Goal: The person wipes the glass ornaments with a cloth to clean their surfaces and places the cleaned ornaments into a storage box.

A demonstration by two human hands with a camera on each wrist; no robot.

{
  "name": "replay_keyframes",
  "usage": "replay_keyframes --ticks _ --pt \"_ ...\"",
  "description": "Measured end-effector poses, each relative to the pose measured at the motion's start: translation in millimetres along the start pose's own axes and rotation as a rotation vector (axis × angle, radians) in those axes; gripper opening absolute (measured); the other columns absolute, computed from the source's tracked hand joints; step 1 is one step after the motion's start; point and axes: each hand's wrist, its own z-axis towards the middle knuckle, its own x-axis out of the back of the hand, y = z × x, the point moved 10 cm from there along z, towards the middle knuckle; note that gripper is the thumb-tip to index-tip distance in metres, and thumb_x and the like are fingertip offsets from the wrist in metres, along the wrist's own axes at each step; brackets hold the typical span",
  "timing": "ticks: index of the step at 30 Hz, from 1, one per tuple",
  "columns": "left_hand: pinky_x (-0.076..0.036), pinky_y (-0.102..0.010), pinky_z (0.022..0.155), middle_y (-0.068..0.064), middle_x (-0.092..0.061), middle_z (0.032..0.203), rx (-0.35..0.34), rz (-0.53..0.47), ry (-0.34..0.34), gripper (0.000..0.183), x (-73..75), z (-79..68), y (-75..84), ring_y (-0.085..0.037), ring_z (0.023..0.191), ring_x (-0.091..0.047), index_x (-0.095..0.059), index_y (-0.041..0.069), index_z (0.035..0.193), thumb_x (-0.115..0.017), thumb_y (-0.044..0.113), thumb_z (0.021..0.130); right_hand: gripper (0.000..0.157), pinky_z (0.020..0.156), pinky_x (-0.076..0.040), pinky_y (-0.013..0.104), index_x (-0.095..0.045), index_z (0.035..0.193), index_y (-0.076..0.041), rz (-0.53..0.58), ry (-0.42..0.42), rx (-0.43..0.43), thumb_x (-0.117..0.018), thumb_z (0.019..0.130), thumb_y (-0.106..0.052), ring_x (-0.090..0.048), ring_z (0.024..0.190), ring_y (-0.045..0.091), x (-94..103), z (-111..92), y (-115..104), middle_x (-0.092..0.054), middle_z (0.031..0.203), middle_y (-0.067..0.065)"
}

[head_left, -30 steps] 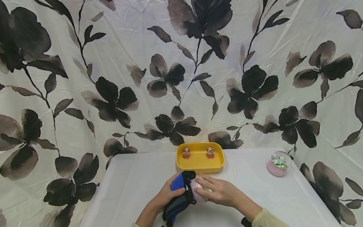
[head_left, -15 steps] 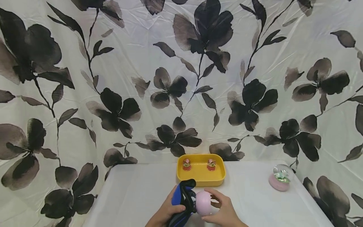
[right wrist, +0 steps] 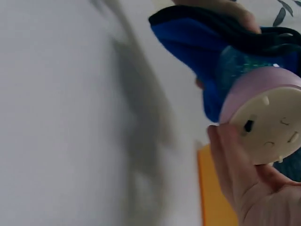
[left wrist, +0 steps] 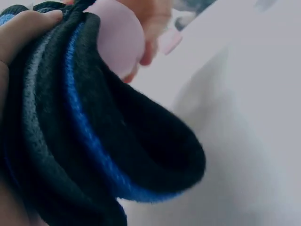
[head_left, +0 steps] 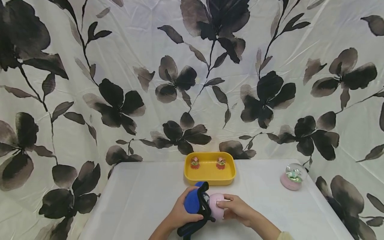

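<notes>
Low in the middle of the head view, my left hand [head_left: 181,210] grips a blue cloth with black edging [head_left: 192,201]. The cloth wraps the clear dome of a snow globe [head_left: 216,205], whose pink base points to the right. My right hand [head_left: 239,209] holds that base by its rim. In the right wrist view the base's cream underside [right wrist: 270,125] shows, with a small dark switch, and part of the dome [right wrist: 233,66] glints against the cloth. Thick folds of the cloth [left wrist: 89,113] fill much of the left wrist view.
A yellow tray [head_left: 210,182] stands at the back of the white table [head_left: 135,193], holding two small red figurines [head_left: 195,163]. Another snow globe with a pink base [head_left: 290,181] stands near the right edge. A floral curtain [head_left: 210,100] hangs behind.
The snow globe has turned in my hands, so more of its pink base shows. My right fingers have shifted around the rim, and the cloth has moved with my left hand.
</notes>
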Motion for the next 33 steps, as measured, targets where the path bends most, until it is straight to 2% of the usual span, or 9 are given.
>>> replay_keyframes --ticks 6,11,14,16,22,25,28,31,33 --pt "-0.045 -0.056 0.089 0.001 -0.042 0.142 -0.056 0.098 -0.070 0.085 -0.9 1.4 11.5 -0.035 0.122 -0.043 -0.043 0.040 0.137 -0.088 0.032 0.066 0.064 0.067 -0.057 0.036 -0.054 0.129 0.004 -0.203 0.043 0.028 -0.077 0.082 -0.033 -0.064 0.066 0.019 4.2 1.3 -24.5 -0.068 0.087 0.009" --pt "-0.045 -0.051 0.091 0.002 -0.044 0.141 -0.042 0.075 -0.147 0.083 -4.3 2.4 11.7 -0.032 0.122 -0.045 -0.044 0.037 0.138 -0.088 0.031 0.067 0.062 0.068 -0.056 0.038 -0.060 0.124 0.000 -0.360 0.029 0.161 -0.085 0.072 -0.024 -0.063 0.081 0.022 -1.5 -3.9 -51.1 -0.067 0.094 0.008" --pt "-0.047 -0.046 0.089 -0.002 -0.048 0.136 0.012 -0.026 -0.194 0.081 -7.0 2.3 5.2 -0.030 0.116 -0.049 -0.046 0.033 0.137 -0.087 0.026 0.068 0.068 0.069 -0.055 0.036 -0.061 0.125 -0.002 -0.433 0.000 0.248 -0.088 0.066 -0.023 -0.062 0.086 0.023 -4.8 -6.9 -63.8 -0.066 0.104 0.008" --pt "-0.047 -0.043 0.088 -0.006 -0.050 0.132 0.051 -0.131 -0.230 0.081 -10.1 1.4 0.7 -0.030 0.112 -0.051 -0.045 0.030 0.138 -0.085 0.021 0.068 0.071 0.072 -0.055 0.035 -0.060 0.127 -0.002 -0.426 -0.040 0.287 -0.089 0.065 -0.021 -0.064 0.087 0.025 -6.1 -7.6 -66.4 -0.065 0.110 0.009" --pt "-0.047 -0.042 0.092 -0.015 -0.050 0.133 0.073 -0.476 -0.312 0.084 -22.3 1.9 5.4 -0.031 0.114 -0.052 -0.037 0.018 0.147 -0.076 0.014 0.072 0.075 0.081 -0.054 0.037 -0.053 0.135 0.000 -0.236 -0.109 0.361 -0.087 0.069 -0.012 -0.064 0.099 0.030 2.0 -8.1 -56.8 -0.061 0.121 0.014" --pt "-0.048 -0.043 0.091 -0.017 -0.052 0.129 0.074 -0.586 -0.314 0.085 -26.7 2.7 5.6 -0.032 0.110 -0.056 -0.031 0.015 0.149 -0.073 0.012 0.074 0.077 0.082 -0.054 0.038 -0.048 0.138 0.002 -0.175 -0.074 0.404 -0.086 0.071 -0.010 -0.062 0.104 0.031 7.7 -10.6 -46.8 -0.058 0.125 0.016" --pt "-0.049 -0.041 0.090 -0.017 -0.053 0.127 0.118 -0.669 -0.279 0.089 -30.5 0.1 -2.2 -0.029 0.106 -0.059 -0.023 0.014 0.152 -0.070 0.011 0.077 0.078 0.083 -0.054 0.037 -0.047 0.139 0.000 -0.143 0.006 0.443 -0.086 0.071 -0.008 -0.060 0.107 0.030 11.3 -14.6 -32.9 -0.055 0.129 0.018" --pt "-0.049 -0.039 0.090 -0.018 -0.050 0.129 0.186 -0.746 -0.195 0.093 -33.3 -4.7 -14.0 -0.027 0.105 -0.059 -0.013 0.015 0.154 -0.067 0.010 0.079 0.079 0.084 -0.053 0.033 -0.051 0.138 -0.007 -0.174 0.133 0.518 -0.088 0.068 -0.010 -0.060 0.108 0.025 12.5 -22.4 -23.1 -0.056 0.131 0.016" --pt "-0.049 -0.038 0.090 -0.019 -0.046 0.131 0.232 -0.763 -0.113 0.093 -33.3 -8.0 -22.3 -0.026 0.106 -0.059 -0.011 0.016 0.155 -0.067 0.010 0.081 0.080 0.084 -0.053 0.032 -0.053 0.136 -0.010 -0.241 0.217 0.609 -0.090 0.065 -0.013 -0.061 0.108 0.023 9.7 -29.8 -22.3 -0.058 0.130 0.013"
